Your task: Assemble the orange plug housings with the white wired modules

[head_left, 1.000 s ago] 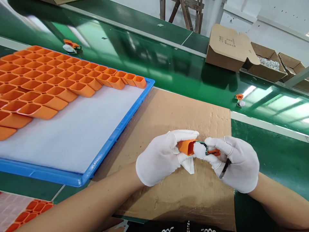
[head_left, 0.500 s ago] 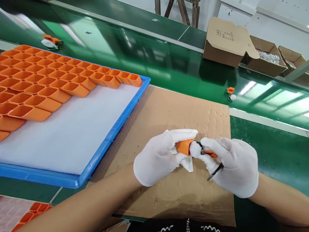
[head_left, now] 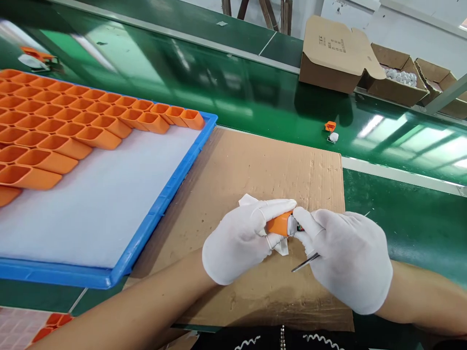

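Both my hands wear white gloves and meet over a brown cardboard sheet [head_left: 255, 165]. My left hand [head_left: 241, 240] is closed around a small orange plastic housing [head_left: 279, 224], with a white cloth tucked under its fingers. My right hand [head_left: 346, 257] presses a white and green insert [head_left: 295, 226] into the housing's open end with thumb and forefinger. It also clamps metal tweezers [head_left: 305, 262] against the palm, their tip pointing left and down.
A blue tray [head_left: 160, 204] with white foam holds several rows of orange housings [head_left: 73, 126] at the left. Beyond lies a green conveyor belt [head_left: 237, 92] carrying a small orange part [head_left: 330, 130]. Open cardboard boxes [head_left: 335, 53] stand at the far right.
My right hand has pushed the insert further into the orange housing, so less of it shows. The tweezers swung to a flatter angle. The small part on the belt drifted left.
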The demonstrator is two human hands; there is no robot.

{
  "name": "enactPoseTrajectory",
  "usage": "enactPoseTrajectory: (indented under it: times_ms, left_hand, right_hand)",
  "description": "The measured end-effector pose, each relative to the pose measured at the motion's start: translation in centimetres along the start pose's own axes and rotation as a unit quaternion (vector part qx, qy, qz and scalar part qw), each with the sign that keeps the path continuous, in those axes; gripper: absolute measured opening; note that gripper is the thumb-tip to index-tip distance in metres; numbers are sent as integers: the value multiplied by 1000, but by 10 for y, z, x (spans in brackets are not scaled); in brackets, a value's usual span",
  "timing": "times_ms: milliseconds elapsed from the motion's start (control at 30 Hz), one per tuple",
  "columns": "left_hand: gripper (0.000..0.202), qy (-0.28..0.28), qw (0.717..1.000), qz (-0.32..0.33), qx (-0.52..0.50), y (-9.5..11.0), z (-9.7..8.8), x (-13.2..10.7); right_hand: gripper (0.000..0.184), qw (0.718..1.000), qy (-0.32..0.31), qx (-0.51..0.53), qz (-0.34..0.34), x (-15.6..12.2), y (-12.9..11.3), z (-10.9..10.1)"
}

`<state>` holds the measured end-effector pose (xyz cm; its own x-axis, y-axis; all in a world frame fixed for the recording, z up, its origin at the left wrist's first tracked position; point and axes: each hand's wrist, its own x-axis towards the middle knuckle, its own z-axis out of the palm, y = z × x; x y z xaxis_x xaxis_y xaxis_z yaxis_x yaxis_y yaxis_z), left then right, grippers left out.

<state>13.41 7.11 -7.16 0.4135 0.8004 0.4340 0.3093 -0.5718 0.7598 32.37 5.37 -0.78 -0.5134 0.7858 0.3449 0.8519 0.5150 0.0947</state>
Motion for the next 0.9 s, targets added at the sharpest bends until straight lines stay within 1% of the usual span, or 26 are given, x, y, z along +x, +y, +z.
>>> enactPoseTrajectory:
  times_ms: [67, 133, 200, 267, 333, 400, 433, 500, 533, 567, 633, 700, 767, 833, 900]
  left_hand:
    - [54, 10, 999, -42, -4, 3, 3, 1]
    - [48, 40, 995, -86, 12, 2, 7, 1]
    - [44, 77, 991, -100, 35, -1, 10, 0]
    - [39, 87, 992, -92, 15, -4, 11, -1]
    - [34, 74, 991, -95, -56, -5, 11, 1]
    - [34, 67, 985, -102, -119, -4, 10, 3]
    - [35, 71, 984, -99, -127, -3, 9, 4]
    - [37, 86, 989, -61, -100, -2, 7, 6]
    - [37, 90, 992, -32, -78, -3, 6, 6]
    - [35, 92, 994, -4, -56, -4, 5, 6]
    - [35, 95, 995, 35, -26, -5, 4, 7]
    - [41, 93, 994, 55, -23, -7, 4, 8]
    - [43, 70, 994, 79, -27, -6, 5, 10]
    - [34, 38, 993, 113, -24, -4, 5, 14]
    - [23, 14, 991, 131, -13, -1, 6, 18]
  right_hand:
    - [23, 1000, -8, -13, -10, 0, -5, 1]
    - [34, 999, -39, -22, -20, 0, -11, 4]
    - [38, 998, -65, -9, -26, 1, -12, 8]
    - [40, 996, -75, 48, -18, 1, -9, 10]
    - [43, 983, -74, 168, 2, 3, 2, 12]
    - [40, 948, -54, 311, 43, 5, 16, 12]
    - [36, 927, -39, 366, 73, 7, 23, 12]
    - [26, 891, -26, 431, 139, 13, 35, 12]
    - [22, 875, -38, 453, 167, 16, 39, 13]
    - [20, 857, -65, 476, 186, 19, 42, 13]
    - [20, 817, -137, 529, 185, 24, 43, 15]
    - [18, 776, -217, 573, 150, 28, 42, 17]
    - [14, 736, -274, 606, 127, 28, 39, 21]
    - [16, 705, -289, 633, 134, 26, 34, 23]
    - [21, 690, -275, 653, 152, 24, 29, 23]
